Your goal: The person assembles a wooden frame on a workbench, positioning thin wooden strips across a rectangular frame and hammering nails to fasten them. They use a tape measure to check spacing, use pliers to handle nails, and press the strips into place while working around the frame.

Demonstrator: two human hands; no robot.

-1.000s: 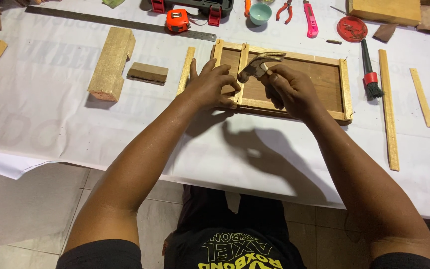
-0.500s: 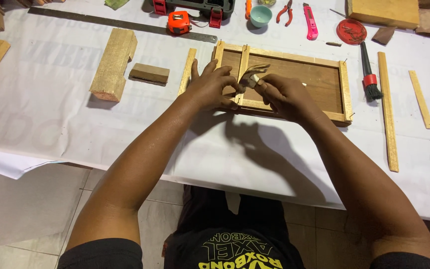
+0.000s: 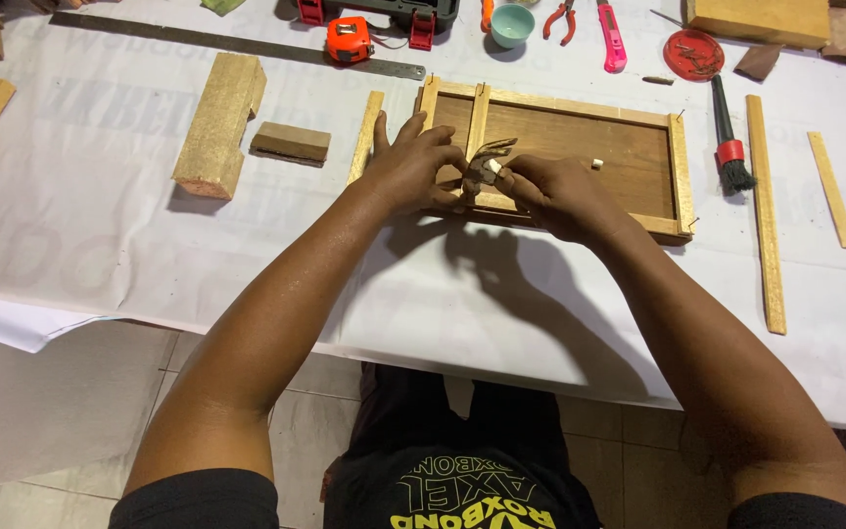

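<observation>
Our left hand (image 3: 411,167) presses flat on the wooden frame (image 3: 680,167), steadying its divider strip (image 3: 478,110). Our right hand (image 3: 558,194) grips a small hammer (image 3: 487,162) just right of it; the outer rails look assembled, the divider seemingly still unfixed.

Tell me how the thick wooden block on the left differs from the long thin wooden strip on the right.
The wooden block is thick and chunky, while the wooden strip is slim and flat. The block is shorter, the strip much longer. The block lies at a slant left of the left hand; the strip lies almost straight, right of the wooden frame. Both are pale wood on the white table cover.
</observation>
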